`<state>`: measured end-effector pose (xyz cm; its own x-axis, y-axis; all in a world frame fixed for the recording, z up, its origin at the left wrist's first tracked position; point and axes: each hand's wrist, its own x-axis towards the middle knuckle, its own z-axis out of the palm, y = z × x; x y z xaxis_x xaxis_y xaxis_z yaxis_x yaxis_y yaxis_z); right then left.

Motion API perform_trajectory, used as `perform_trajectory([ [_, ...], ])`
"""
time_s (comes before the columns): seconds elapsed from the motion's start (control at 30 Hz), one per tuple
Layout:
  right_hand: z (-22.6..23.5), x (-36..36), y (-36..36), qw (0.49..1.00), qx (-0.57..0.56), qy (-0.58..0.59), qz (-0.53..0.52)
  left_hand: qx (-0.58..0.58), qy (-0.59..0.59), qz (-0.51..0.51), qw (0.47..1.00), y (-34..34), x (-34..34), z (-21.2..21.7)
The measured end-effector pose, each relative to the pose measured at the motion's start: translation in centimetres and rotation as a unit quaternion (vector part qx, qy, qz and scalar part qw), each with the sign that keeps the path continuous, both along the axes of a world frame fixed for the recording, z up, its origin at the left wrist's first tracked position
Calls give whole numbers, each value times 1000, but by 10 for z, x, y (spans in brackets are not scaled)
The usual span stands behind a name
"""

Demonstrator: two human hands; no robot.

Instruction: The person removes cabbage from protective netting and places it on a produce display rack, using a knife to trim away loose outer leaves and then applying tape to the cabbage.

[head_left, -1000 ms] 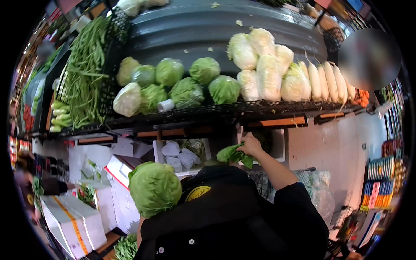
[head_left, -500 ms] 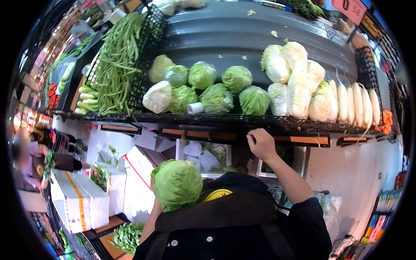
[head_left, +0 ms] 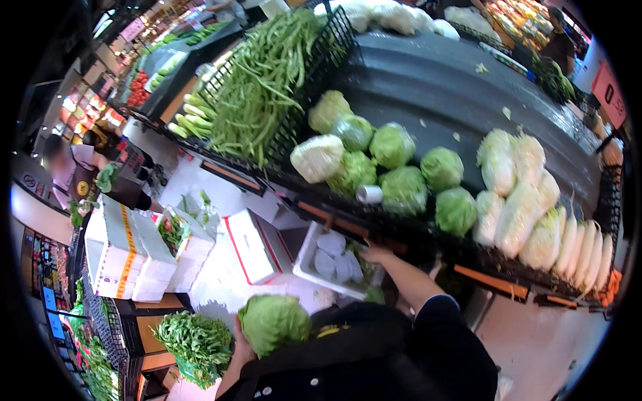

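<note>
a green cabbage [head_left: 273,323] rests against the dark jacket low in the frame, cupped from the left by the left hand [head_left: 239,341], fingers wrapped on it. the right hand [head_left: 374,252] reaches under the produce shelf [head_left: 401,230] near a white crate [head_left: 319,260]; its finger position cannot be told. wrapped cabbages [head_left: 391,167] lie above.

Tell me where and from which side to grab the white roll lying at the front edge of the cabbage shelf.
Take the white roll around its curved sides, coming from the front of the shelf. It lies at the shelf's front edge with cabbages crowding it from behind, so the aisle side looks the freest approach.
</note>
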<state>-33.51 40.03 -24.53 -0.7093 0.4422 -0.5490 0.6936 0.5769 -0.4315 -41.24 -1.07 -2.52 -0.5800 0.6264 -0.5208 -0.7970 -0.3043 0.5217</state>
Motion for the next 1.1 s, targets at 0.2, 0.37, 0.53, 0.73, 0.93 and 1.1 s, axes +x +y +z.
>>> perform_trajectory([
  [0.2, -79, -46, 3, 996, -5, -11, -92, -76, -24, 71, 994, -34, 12, 3],
  [0.37, -111, -53, -3, 982, 0, -22, -187, -89, -31, 79, 992, -43, 11, 1],
  [0.53, -66, -31, -23, 989, 31, 18, -142, -66, -26, 55, 996, -40, -1, -1],
  [0.73, 66, 37, -62, 968, -205, -33, -144, -13, -37, 1, 999, -21, -10, -9],
  [0.93, 203, 67, -69, 961, -109, 248, -52, 53, -61, -70, 994, 12, -9, -23],
  [1.1, 282, 73, -77, 931, -246, 270, 7, 84, -67, -110, 988, 21, -4, -21],
])
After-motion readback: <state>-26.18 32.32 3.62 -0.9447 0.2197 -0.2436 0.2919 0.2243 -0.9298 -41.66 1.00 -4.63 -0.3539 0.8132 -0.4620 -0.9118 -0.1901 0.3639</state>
